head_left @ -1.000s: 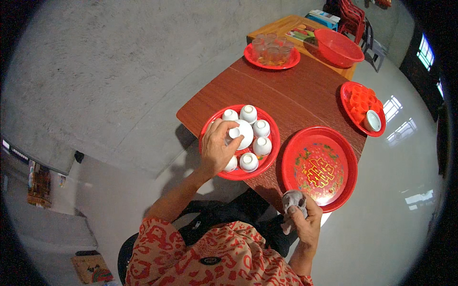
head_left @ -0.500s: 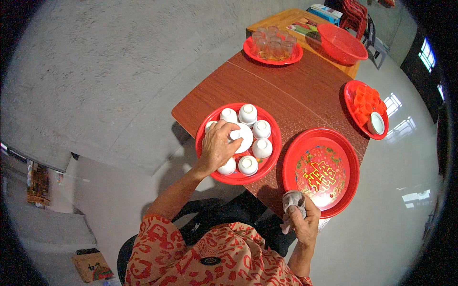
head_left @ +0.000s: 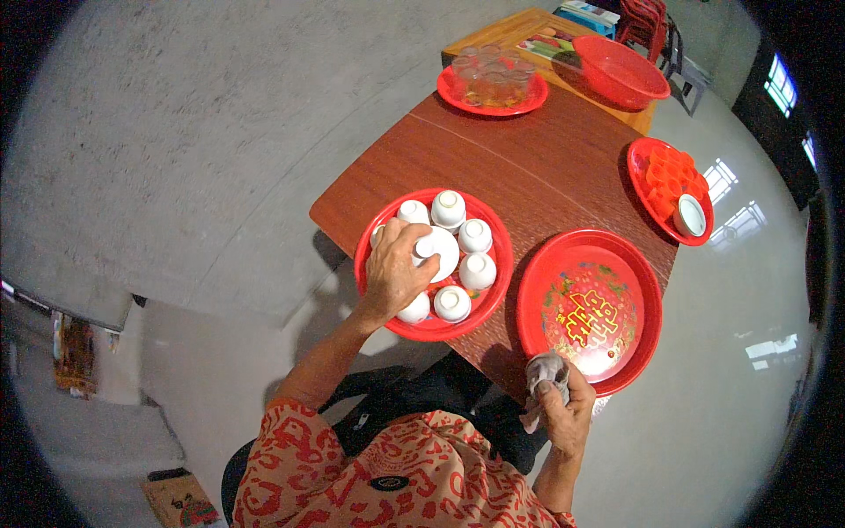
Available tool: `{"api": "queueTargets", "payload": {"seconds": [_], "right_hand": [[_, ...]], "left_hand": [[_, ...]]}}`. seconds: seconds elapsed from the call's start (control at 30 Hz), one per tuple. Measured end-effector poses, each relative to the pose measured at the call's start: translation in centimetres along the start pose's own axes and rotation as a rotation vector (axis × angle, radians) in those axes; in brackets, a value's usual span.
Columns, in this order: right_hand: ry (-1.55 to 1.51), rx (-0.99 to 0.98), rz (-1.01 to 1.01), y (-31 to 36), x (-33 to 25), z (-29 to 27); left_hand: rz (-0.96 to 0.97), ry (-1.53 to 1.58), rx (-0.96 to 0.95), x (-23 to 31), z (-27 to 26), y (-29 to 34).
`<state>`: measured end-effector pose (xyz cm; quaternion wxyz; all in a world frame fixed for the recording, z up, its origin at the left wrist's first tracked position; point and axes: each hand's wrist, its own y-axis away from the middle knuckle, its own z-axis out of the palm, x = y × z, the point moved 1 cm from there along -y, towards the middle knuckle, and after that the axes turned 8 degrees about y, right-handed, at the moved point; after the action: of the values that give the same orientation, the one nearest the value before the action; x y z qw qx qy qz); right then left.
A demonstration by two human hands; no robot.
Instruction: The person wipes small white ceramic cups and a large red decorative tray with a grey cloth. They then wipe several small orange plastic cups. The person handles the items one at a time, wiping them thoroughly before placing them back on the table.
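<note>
My left hand reaches over a red round tray and pinches the knob of a white lid. Several white cups stand upside down on that tray around the lid, among them a cup on the far side and one nearer me. My fingers and palm hide part of the left side of the tray. My right hand grips a crumpled greyish-white cloth at the near edge of a second red tray. This tray has a yellow and floral print, with a tiny dark spot on it.
Both trays rest on a brown wooden table. A red plate with several clear glasses stands at its far end, near a red basin. On the right, another plate bears orange-red cups and a white bowl.
The whole view has shifted slightly, so the trays and table sit a little further left. Both hands keep their holds on the lid and the cloth.
</note>
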<state>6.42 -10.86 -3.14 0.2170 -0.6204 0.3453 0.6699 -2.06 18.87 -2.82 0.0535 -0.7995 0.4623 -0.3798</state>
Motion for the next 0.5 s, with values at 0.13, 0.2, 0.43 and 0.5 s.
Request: {"api": "queueTargets", "payload": {"seconds": [0.13, 0.2, 0.43, 0.5], "right_hand": [[0.018, 0.124, -0.058, 0.8, -0.2, -0.9], [0.175, 0.216, -0.142, 0.8, -0.3, -2.5], [0.783, 0.58, -0.388, 0.7, 0.3, -6.1], [0.83, 0.571, -0.308, 1.3, 1.1, -6.5]], "left_hand": [[0.071, -0.06, 0.106, 3.5, -1.3, -0.2], [0.126, 0.137, 0.127, 6.0, -1.4, 0.7], [-0.796, 1.141, -0.736, 11.3, 6.7, 8.9], [-0.811, 1.153, -0.597, 12.1, 8.1, 9.2]]}}
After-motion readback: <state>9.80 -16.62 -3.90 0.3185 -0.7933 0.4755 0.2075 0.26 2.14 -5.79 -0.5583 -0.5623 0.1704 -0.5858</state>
